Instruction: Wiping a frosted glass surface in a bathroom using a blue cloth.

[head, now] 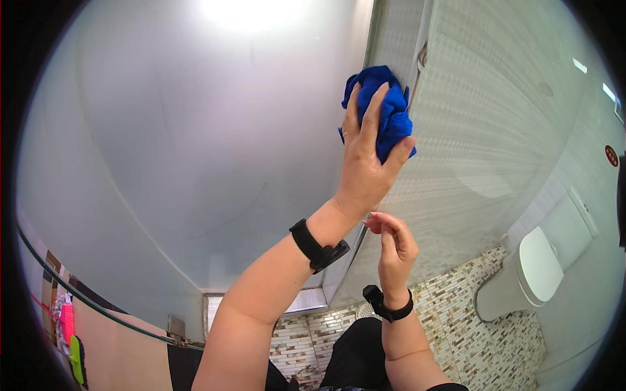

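My left hand (367, 151) presses a crumpled blue cloth (389, 110) with spread fingers. The cloth lies against the right edge of a pale smooth panel (220, 146) and covers part of the narrow upright strip beside it. Below it, my right hand (398, 244) is raised with its fingers loosely curled, and nothing shows in it. Its fingertips are close to the lower part of the panel's edge frame (362, 234); whether they touch it is unclear. Each wrist wears a black band.
A white toilet (533, 269) stands at right on a mosaic-patterned tile floor (455, 317). A round floor drain (366, 311) lies near my leg. On the right is a glossy ribbed wall panel (469, 137). A glass edge (112, 316) curves at lower left, near pink (67, 322) and green (76, 359) brushes.
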The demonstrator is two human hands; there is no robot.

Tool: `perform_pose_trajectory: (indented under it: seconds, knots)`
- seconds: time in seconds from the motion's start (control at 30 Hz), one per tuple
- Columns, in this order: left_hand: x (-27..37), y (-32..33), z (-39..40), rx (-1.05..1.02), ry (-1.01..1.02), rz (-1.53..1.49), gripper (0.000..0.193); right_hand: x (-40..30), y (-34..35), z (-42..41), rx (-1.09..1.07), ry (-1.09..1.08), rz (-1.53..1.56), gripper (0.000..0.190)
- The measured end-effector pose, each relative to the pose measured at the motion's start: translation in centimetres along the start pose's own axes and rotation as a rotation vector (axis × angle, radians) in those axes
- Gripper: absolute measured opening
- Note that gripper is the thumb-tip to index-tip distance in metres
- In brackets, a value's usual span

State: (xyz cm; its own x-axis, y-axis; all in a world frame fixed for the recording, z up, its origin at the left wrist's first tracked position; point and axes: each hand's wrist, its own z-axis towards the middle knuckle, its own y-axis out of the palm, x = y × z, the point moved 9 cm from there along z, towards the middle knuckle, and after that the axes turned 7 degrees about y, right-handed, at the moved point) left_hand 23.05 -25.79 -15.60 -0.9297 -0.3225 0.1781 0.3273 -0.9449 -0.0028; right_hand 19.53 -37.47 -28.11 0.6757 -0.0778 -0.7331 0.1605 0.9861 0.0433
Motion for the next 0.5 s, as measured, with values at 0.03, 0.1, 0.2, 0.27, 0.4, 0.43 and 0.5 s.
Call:
perform_pose_trajectory:
  seconds: [0.03, 0.1, 0.2, 0.27, 0.4, 0.43, 0.5]
  knots:
    - [0.1, 0.1, 0.1, 0.020, -0.002, -0.033, 0.067, 0.1, -0.1, 0.0, 0.003, 0.017, 0.033, 0.021]
    - [-0.3, 0.3, -0.6, 0.034, -0.006, -0.017, 0.071, 0.3, -0.2, -0.2, 0.001, 0.028, 0.035, 0.021]
    - [-0.6, 0.6, -2.2, 0.049, 0.016, -0.056, 0.077, 0.3, -0.8, -0.4, 0.013, 0.038, 0.036, 0.021]
    - [-0.7, 0.7, -4.2, 0.055, 0.001, -0.024, 0.078, 0.4, -1.3, -0.6, 0.028, 0.044, 0.029, 0.020]
    - [-1.6, 0.3, -10.1, -0.005, -0.087, 0.018, 0.078, 0.8, -1.9, -1.1, 0.066, 0.029, -0.016, 0.021]
    - [-1.7, 0.1, -11.7, -0.005, -0.095, 0.019, 0.078, 0.9, -2.0, -1.2, 0.070, 0.016, -0.039, 0.021]
    - [-2.5, -0.4, -14.7, -0.035, -0.186, 0.014, 0.079, 2.4, -1.5, -1.8, 0.048, 0.104, 0.031, 0.020]
